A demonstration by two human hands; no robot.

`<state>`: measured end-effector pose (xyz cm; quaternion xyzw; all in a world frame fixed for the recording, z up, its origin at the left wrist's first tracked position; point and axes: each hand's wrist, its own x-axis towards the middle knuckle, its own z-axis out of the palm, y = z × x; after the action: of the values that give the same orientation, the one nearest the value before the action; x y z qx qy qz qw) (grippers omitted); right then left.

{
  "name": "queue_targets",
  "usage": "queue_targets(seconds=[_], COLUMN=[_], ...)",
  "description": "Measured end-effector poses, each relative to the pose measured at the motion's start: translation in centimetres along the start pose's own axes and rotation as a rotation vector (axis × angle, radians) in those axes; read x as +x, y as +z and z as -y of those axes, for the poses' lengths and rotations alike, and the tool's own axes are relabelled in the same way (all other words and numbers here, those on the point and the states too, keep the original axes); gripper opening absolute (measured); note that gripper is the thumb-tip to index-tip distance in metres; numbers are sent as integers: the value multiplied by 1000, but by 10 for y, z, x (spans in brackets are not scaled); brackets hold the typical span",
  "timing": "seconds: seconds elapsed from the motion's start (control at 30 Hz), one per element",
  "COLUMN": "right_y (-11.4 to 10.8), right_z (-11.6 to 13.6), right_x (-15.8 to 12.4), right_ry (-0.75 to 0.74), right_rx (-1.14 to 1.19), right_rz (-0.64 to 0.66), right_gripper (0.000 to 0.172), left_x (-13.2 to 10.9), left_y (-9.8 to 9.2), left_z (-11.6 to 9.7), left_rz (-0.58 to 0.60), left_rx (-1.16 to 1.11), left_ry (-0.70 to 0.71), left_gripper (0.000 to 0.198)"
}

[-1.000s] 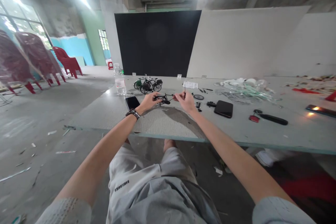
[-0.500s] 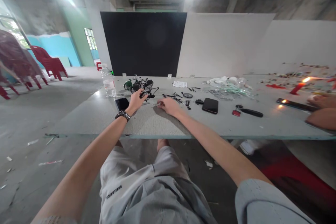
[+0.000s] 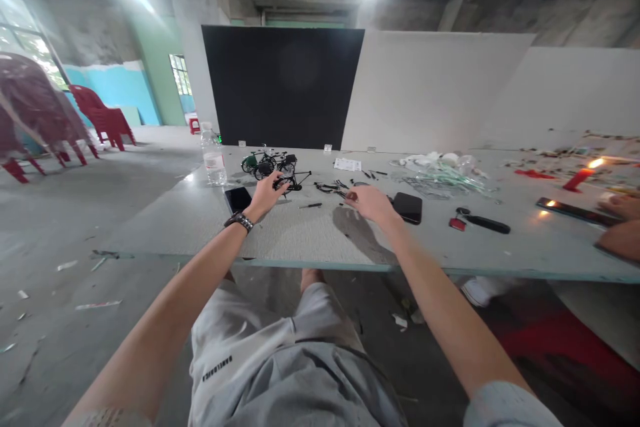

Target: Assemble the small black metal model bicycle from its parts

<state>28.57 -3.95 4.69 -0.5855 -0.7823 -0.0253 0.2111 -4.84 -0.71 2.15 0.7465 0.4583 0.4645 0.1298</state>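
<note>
My left hand (image 3: 269, 192), with a watch on the wrist, is closed on a small black model bicycle frame (image 3: 294, 181) that rests on the grey table (image 3: 310, 233). My right hand (image 3: 369, 201) hovers over scattered small black parts (image 3: 334, 186) at the table's middle, fingers curled down; whether it holds anything is hidden. A thin black tool (image 3: 311, 205) lies on the table between the two hands. Two finished model bicycles (image 3: 269, 163) stand behind the frame.
A water bottle (image 3: 215, 159) stands at the left, a black phone (image 3: 237, 199) by my left wrist, another phone (image 3: 407, 207) right of my right hand. Plastic bags (image 3: 440, 173), a red-and-black tool (image 3: 479, 221) and a lit candle (image 3: 580, 177) lie farther right. Another person's hand (image 3: 617, 227) rests at the right edge.
My right hand let go of the thin tool, which now lies on the table, and moved right over the small parts. My left hand lowered the bicycle frame onto the table.
</note>
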Motion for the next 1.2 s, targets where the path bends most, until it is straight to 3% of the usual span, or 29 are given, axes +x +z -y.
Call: queue_targets(seconds=[0.1, 0.23, 0.47, 0.57, 0.73, 0.9, 1.07, 1.2], right_y=[-6, -5, -9, -15, -20, 1, 31, 38], right_z=[-22, -28, -26, -12, 37, 74, 83, 81], right_x=[-22, -39, -31, -18, 22, 61, 70, 64], right_ry=[113, 117, 85, -1, -147, -216, -220, -263], right_rx=[-115, -190, -34, 131, 314, 386, 468, 456], right_rz=[18, 70, 109, 61, -81, -151, -220, -222], right_gripper=[11, 14, 8, 11, 23, 25, 26, 30], left_x=[0, 0, -1, -1, 0, 1, 2, 1], left_y=[0, 1, -1, -1, 1, 3, 4, 3], left_z=[0, 0, -3, -3, 0, 0, -2, -5], left_rz=[-3, -4, 102, 134, 137, 147, 94, 92], left_rx=[29, 46, 34, 42, 61, 73, 87, 73], left_ry=[48, 62, 103, 89, 64, 69, 91, 119], left_gripper=[40, 40, 47, 49, 50, 50, 45, 40])
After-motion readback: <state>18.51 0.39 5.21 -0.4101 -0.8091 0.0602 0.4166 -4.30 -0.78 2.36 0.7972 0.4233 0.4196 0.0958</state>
